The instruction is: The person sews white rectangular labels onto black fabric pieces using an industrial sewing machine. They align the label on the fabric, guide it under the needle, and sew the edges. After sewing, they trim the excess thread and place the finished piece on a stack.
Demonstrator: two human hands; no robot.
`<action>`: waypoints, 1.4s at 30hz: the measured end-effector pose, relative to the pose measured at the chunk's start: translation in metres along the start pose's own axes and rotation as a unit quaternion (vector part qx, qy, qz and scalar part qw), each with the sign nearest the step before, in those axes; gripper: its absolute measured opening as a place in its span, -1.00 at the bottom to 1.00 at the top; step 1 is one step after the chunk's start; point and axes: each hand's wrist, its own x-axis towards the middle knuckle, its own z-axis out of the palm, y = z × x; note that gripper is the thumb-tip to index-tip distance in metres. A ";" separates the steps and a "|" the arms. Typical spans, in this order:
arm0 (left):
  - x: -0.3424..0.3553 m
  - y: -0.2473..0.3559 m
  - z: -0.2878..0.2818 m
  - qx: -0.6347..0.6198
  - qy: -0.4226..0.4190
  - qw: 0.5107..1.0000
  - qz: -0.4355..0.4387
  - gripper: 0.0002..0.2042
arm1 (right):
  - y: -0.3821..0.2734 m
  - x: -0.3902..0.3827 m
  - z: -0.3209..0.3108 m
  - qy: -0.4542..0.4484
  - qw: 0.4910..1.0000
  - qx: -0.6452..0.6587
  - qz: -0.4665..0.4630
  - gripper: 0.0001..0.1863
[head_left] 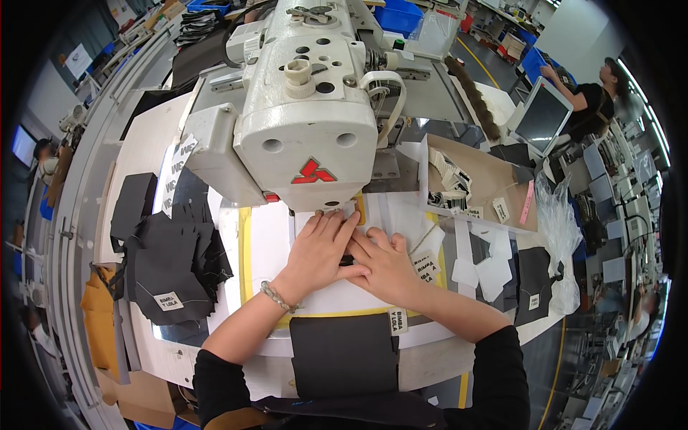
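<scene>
Both my hands lie close together on the white work plate point(272, 233), below the head of a large white industrial sewing machine point(308, 122). My left hand point(319, 247) is flat, its fingers stretched forward toward the needle area. Beside it my right hand point(385, 265) presses down with fingers spread, its fingertips against the left hand. A small black piece point(347, 260) shows between them; most of it is hidden. Just right of my right hand lie white printed labels point(426, 266). Nearer me, a black fabric panel point(344, 355) with a white label point(398, 322) hangs over the table's front edge.
On the left sits a pile of black fabric pieces point(172, 261). A cardboard box point(484, 186) of labels stands at right, with a clear plastic bag point(562, 244) and another labelled black piece point(534, 279) near it. A monitor point(543, 115) and a co-worker point(598, 97) are farther right.
</scene>
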 end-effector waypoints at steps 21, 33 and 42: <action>0.008 -0.004 0.000 0.001 -0.014 0.999 0.030 -0.07 | 0.016 -0.014 -0.017 0.035 0.998 0.042 -0.015 -0.67; 0.011 -0.006 -0.001 0.022 -0.014 0.999 0.036 -0.31 | 0.029 -0.052 -0.034 0.001 0.997 0.077 0.002 -0.70; 0.008 -0.007 0.000 0.025 -0.015 0.999 0.026 -0.37 | 0.036 -0.079 -0.034 0.046 0.997 0.059 0.034 -0.63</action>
